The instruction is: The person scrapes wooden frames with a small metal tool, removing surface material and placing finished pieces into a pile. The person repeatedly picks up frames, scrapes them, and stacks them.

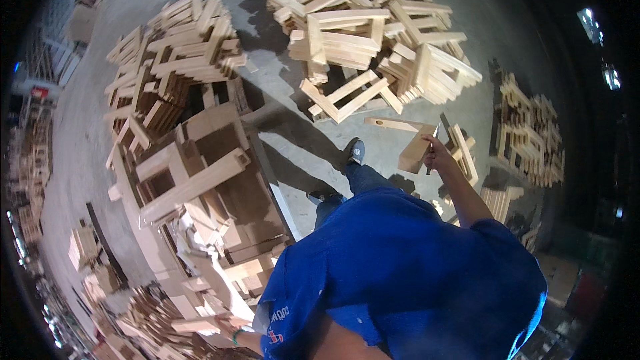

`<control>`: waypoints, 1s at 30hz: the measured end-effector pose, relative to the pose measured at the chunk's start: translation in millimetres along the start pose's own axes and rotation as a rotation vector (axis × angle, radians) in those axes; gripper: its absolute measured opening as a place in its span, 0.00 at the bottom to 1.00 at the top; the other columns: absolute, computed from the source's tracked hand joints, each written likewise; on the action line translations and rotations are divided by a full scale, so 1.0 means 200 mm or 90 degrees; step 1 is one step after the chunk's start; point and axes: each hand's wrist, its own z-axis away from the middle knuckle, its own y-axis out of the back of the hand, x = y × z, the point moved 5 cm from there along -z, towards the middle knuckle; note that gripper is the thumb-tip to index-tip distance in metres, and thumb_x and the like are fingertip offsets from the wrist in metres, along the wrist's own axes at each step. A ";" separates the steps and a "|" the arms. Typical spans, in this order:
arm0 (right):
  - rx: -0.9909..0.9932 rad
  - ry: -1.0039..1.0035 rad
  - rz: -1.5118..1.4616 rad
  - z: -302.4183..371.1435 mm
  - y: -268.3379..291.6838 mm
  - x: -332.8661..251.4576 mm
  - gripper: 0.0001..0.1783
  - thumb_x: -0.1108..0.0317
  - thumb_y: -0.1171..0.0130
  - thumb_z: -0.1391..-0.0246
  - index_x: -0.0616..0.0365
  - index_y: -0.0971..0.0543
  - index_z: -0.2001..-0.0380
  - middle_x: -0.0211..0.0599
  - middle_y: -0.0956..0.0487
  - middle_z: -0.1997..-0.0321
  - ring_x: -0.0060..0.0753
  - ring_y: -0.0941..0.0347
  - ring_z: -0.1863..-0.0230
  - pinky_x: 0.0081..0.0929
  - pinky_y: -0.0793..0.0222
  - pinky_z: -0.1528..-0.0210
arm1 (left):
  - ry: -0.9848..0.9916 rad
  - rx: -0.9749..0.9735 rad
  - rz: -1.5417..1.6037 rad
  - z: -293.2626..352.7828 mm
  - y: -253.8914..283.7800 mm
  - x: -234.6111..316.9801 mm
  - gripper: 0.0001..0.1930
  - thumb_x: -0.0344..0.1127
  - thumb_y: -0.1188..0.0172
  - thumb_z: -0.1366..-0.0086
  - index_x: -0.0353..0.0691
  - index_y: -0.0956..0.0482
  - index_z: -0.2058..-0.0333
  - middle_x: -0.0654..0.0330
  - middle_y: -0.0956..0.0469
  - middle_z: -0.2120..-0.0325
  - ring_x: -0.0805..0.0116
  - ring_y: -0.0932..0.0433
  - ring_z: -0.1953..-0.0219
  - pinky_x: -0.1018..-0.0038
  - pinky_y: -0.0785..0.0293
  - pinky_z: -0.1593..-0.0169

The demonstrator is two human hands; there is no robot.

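Observation:
My right hand (437, 155) is out ahead on the right, its fingers closed around a slim pen-like tool (429, 169) with a dark lower end. Right beside those fingers is a pale wooden block (413, 151); whether they touch it I cannot tell. A longer wooden piece with a slot (393, 123) lies just beyond the block. My left hand (225, 333) is low on the left, under a green wristband, next to wooden pieces (197, 325) and a brightly lit board (230, 293). Its fingers are too blurred and hidden to read.
A cardboard-covered surface (250, 217) on my left carries an assembled wooden frame (193, 187). Stacked wooden frames stand on the floor at the far left (177, 53), ahead (347, 43) and far right (530, 130). More wooden parts (497, 203) lie by my right arm.

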 end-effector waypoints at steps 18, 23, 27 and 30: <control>0.000 -0.076 -0.228 -0.62 0.33 0.03 0.26 0.54 0.39 0.54 0.61 0.28 0.56 0.47 0.22 0.55 0.43 0.24 0.60 0.43 0.29 0.52 | -0.408 -0.397 0.168 0.93 -1.20 1.16 0.29 0.42 0.34 0.45 0.33 0.32 0.49 0.53 0.26 0.58 0.60 0.31 0.50 0.64 0.30 0.49; -0.044 -0.037 -0.231 -0.48 0.32 -0.10 0.31 0.51 0.43 0.52 0.63 0.30 0.51 0.46 0.21 0.53 0.46 0.23 0.57 0.45 0.28 0.49 | -0.406 -0.604 0.119 1.44 -2.24 1.03 0.17 0.34 0.33 0.44 0.34 0.29 0.61 0.59 0.24 0.68 0.73 0.26 0.72 0.81 0.29 0.69; -0.028 -0.065 -0.282 -0.51 0.53 -0.03 0.32 0.50 0.43 0.51 0.64 0.30 0.50 0.47 0.22 0.53 0.46 0.23 0.58 0.44 0.27 0.50 | -0.417 -0.701 0.032 1.87 -2.80 0.86 0.15 0.30 0.30 0.49 0.34 0.24 0.65 0.60 0.23 0.72 0.74 0.25 0.72 0.79 0.28 0.68; 0.016 -0.071 -0.343 -0.47 0.62 0.05 0.31 0.52 0.41 0.51 0.66 0.28 0.51 0.52 0.23 0.53 0.46 0.24 0.55 0.43 0.28 0.47 | -0.384 -0.740 0.008 2.05 -3.01 0.77 0.25 0.30 0.27 0.52 0.35 0.29 0.57 0.59 0.24 0.65 0.72 0.24 0.67 0.77 0.27 0.63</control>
